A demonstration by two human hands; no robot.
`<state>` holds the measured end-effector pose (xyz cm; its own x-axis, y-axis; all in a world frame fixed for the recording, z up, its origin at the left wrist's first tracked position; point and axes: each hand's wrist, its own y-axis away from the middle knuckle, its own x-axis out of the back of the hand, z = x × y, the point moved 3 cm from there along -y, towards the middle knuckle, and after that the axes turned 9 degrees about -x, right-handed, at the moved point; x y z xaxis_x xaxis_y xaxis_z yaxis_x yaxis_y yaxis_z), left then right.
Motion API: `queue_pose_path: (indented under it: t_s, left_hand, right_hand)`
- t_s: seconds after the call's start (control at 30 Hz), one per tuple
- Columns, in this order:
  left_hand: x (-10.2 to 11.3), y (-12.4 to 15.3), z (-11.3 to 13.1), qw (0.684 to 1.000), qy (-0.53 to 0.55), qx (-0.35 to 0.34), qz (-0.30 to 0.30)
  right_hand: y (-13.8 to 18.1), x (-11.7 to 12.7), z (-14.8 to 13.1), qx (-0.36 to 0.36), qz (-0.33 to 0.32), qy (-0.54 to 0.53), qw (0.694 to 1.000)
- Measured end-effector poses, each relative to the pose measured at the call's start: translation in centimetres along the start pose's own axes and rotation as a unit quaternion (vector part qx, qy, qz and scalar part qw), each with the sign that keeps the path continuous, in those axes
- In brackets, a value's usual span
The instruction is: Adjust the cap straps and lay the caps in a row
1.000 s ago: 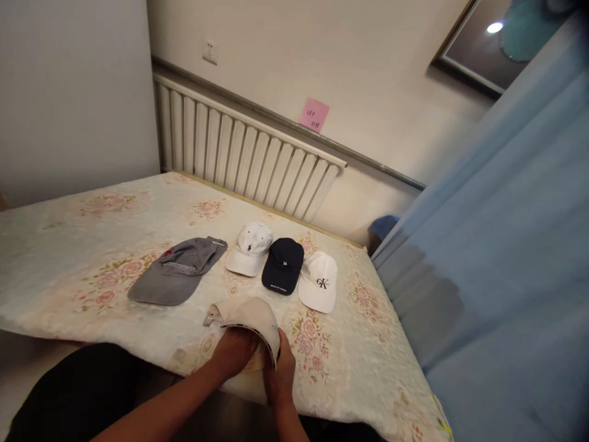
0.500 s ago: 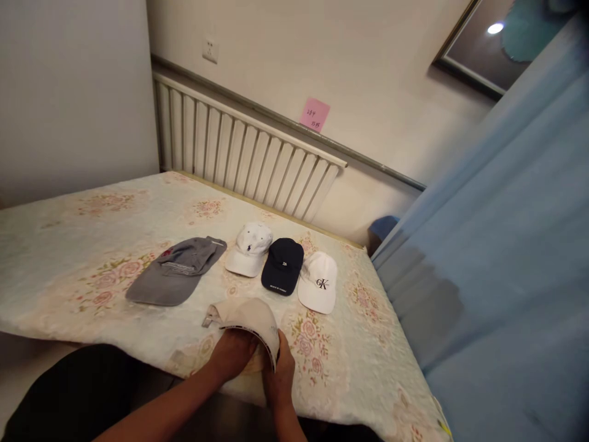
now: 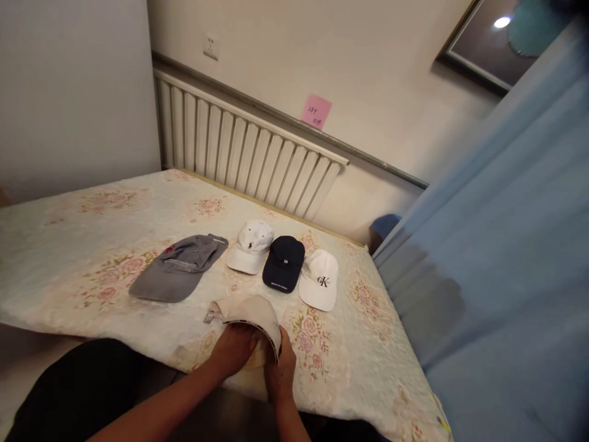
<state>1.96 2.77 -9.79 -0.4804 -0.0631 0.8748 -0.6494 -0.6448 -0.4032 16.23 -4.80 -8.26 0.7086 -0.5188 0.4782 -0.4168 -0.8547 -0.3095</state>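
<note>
A beige cap (image 3: pixel 248 310) rests near the front edge of the bed, tipped so its underside faces me. My left hand (image 3: pixel 234 348) is curled under its brim and grips it. My right hand (image 3: pixel 281 371) pinches the cap's right edge. Beyond it lie a grey cap (image 3: pixel 177 270), a white cap (image 3: pixel 251 246), a dark navy cap (image 3: pixel 283 263) and a white cap with black letters (image 3: pixel 319 279), side by side in a row.
The flowered bedspread (image 3: pixel 92 245) covers the bed. A white radiator (image 3: pixel 239 153) runs along the back wall under a pink note (image 3: pixel 315 112). A blue curtain (image 3: pixel 506 258) hangs at the right. My dark-clothed knee (image 3: pixel 78 393) is at the lower left.
Both hands stay on the beige cap; they and the cap have shifted only slightly. The row of caps has not moved.
</note>
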Motion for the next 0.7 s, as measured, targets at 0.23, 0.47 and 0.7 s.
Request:
queue_pose_path:
  t_s: [0.23,0.47,0.7]
  left_hand:
    - [0.8,1.0,0.1,0.999,0.004,0.009,-0.033]
    - [2.1,3.4,-0.1,0.999,0.034,0.005,0.011]
    - [5.2,5.7,-3.1,0.987,0.041,0.102,0.114]
  right_hand:
    - [-0.1,-0.2,0.9,-0.033,-0.007,0.005,0.999]
    - [-0.2,0.0,0.3,-0.029,0.009,0.017,0.999]
    - [-0.3,0.1,0.2,-0.041,0.015,0.011,0.999]
